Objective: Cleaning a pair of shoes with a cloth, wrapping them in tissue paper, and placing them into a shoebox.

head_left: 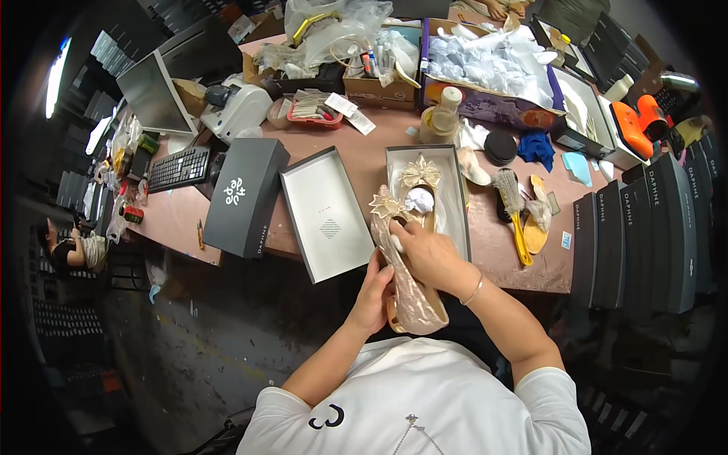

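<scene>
A champagne-gold shoe (425, 307) with a star-shaped flower ornament on its toe is held in front of me, heel toward my body. My left hand (371, 297) is wrapped round its left side. My right hand (432, 256) is closed at the shoe's opening, fingertips partly hidden inside, with a small bit of white beside them. Just beyond, an open grey shoe box (459, 220) holds a matching shoe (419, 173) and a crumpled white paper wad (418, 200). The held shoe covers part of this box.
The box lid (322, 227) lies inside up, left of the box, beside a closed grey box (241, 205). Brush (512, 205), pump bottle (441, 117) and blue cloth (536, 150) lie right and beyond. Stacked shoe boxes (633, 243) line the right edge; a carton of white paper (489, 68) stands behind.
</scene>
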`<act>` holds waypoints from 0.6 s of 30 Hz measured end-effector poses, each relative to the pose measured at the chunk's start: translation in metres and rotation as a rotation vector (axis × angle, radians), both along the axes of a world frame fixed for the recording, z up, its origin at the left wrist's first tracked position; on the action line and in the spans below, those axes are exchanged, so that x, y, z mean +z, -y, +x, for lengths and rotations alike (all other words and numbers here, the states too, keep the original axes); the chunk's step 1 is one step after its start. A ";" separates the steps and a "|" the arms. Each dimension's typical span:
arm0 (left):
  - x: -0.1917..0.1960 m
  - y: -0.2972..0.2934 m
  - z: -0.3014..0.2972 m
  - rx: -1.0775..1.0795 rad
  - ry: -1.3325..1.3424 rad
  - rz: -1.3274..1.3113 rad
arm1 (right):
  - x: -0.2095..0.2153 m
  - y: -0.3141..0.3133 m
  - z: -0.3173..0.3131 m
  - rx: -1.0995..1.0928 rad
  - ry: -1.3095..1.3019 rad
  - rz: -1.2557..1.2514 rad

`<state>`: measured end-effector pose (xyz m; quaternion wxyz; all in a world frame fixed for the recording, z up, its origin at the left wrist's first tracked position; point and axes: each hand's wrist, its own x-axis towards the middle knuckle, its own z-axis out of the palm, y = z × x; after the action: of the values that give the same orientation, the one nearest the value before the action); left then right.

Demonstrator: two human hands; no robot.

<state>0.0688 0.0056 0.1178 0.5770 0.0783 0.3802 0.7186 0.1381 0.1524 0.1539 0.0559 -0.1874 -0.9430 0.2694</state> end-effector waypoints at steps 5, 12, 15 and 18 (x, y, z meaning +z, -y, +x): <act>-0.014 0.003 -0.006 0.014 0.205 0.055 | 0.015 0.004 0.008 0.153 -0.254 -0.057; -0.023 -0.001 -0.029 -0.112 0.184 -0.019 | -0.002 -0.043 0.018 -0.226 -0.287 0.105; -0.007 0.001 -0.030 -0.015 0.216 -0.016 | 0.025 -0.018 0.025 0.036 -0.436 0.040; 0.009 -0.007 -0.030 -0.007 0.186 -0.011 | 0.035 0.028 0.025 0.402 -0.072 0.258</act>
<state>0.0392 0.0123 0.1266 0.6127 0.0096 0.3286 0.7187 0.1630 0.1245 0.1886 0.0583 0.0226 -0.9853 0.1588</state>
